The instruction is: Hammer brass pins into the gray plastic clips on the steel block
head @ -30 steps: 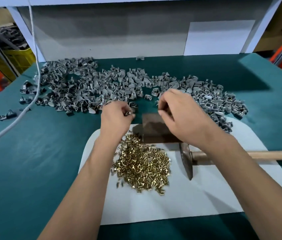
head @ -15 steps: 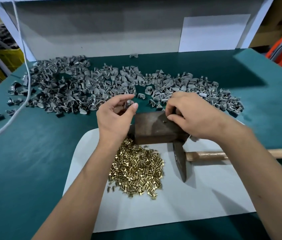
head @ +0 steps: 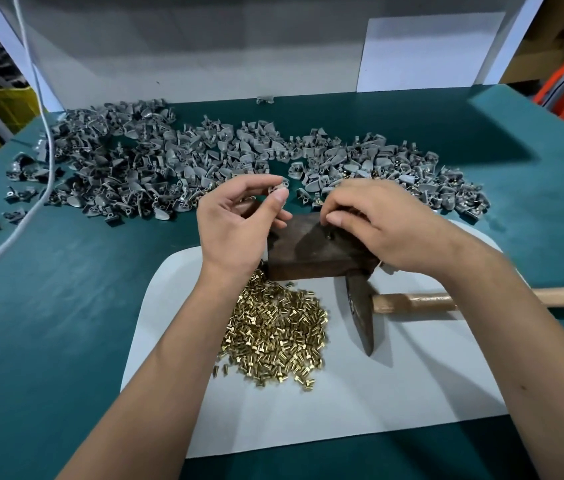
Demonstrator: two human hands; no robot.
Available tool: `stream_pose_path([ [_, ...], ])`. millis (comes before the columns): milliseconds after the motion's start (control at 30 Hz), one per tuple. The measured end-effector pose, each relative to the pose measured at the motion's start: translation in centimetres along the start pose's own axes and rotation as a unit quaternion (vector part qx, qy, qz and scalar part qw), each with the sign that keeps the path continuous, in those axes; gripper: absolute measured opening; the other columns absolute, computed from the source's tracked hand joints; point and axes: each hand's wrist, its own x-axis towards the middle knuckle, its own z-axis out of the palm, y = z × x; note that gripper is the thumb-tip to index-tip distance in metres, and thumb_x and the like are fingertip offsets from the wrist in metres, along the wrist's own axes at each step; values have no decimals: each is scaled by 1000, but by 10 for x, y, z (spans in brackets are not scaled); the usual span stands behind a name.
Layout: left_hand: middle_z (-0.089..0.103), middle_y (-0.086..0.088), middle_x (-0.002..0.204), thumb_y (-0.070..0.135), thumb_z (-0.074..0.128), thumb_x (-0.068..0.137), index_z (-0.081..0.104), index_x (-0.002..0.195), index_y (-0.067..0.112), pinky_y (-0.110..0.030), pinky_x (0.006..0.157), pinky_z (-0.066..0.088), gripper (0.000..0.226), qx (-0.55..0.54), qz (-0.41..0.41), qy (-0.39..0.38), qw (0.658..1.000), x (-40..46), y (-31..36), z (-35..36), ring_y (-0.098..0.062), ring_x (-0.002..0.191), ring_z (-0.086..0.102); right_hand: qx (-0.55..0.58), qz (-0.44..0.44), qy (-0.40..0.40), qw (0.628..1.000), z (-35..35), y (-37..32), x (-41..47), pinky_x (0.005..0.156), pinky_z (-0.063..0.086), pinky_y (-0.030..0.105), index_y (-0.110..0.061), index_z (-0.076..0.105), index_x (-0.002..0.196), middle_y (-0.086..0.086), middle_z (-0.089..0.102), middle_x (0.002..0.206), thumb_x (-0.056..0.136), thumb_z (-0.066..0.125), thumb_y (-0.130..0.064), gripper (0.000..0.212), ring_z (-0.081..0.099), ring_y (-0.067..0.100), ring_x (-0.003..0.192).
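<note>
A dark steel block (head: 311, 252) sits at the far edge of a white mat (head: 395, 393). My right hand (head: 377, 230) rests on the block's top and pinches a gray clip with a brass pin (head: 329, 233) against it. My left hand (head: 235, 223) hovers at the block's left end, thumb and fingers pinching a small gray clip (head: 282, 184). A heap of brass pins (head: 275, 337) lies on the mat in front of the block. A wooden-handled hammer (head: 363, 313) lies beside the pins, handle pointing right.
A wide spread of loose gray clips (head: 176, 168) covers the green table (head: 48, 323) behind the block. A white cable (head: 36, 188) hangs across the left side. A gray backboard stands at the table's far edge.
My left hand has lifted from the clip pile with a clip and turned palm-up by the block. My right hand has come down onto the block's top with its clip.
</note>
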Motion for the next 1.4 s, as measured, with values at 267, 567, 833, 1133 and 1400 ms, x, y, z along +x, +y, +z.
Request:
stream_pose_path([
  [267, 77, -3, 87, -2, 69, 93, 75, 112, 6, -29, 71, 61, 21, 42, -10, -30, 999, -2, 0, 3, -22, 74, 77, 32, 14, -2, 999, 3, 2, -2, 75, 41, 24, -22, 70, 90, -8, 57, 92, 93, 73, -19, 5, 55, 7, 81],
  [567, 79, -6, 100, -2, 78, 85, 76, 113, 11, -38, 88, 62, 31, 46, -10, -76, 996, -3, 0, 3, -21, 89, 78, 113, 34, 215, 970, 25, -9, -4, 74, 46, 16, -13, 70, 91, -7, 68, 83, 92, 72, -13, 2, 61, 7, 78],
  [833, 79, -10, 104, -3, 76, 85, 75, 110, 13, -43, 90, 61, 30, -5, -37, -139, 990, -1, 2, -2, -26, 99, 75, 173, 61, 287, 940, 33, -12, -5, 85, 59, 33, -17, 79, 99, -8, 75, 94, 88, 76, -12, 12, 70, 7, 92],
  [1133, 78, -13, 102, -7, 72, 87, 75, 111, 9, -35, 84, 62, 29, -41, -66, -155, 985, -3, 5, -1, -27, 97, 76, 184, 54, 305, 933, 38, -19, -5, 82, 61, 35, -13, 63, 112, -12, 74, 87, 87, 77, -11, 29, 72, 5, 88],
  [1400, 79, -14, 94, -10, 75, 84, 75, 108, 7, -30, 79, 62, 30, -43, -73, -139, 987, -3, 7, 2, -26, 84, 77, 161, 47, 311, 935, 38, -23, -4, 72, 60, 27, -18, 56, 107, -16, 71, 82, 83, 78, -9, 35, 71, 4, 81],
])
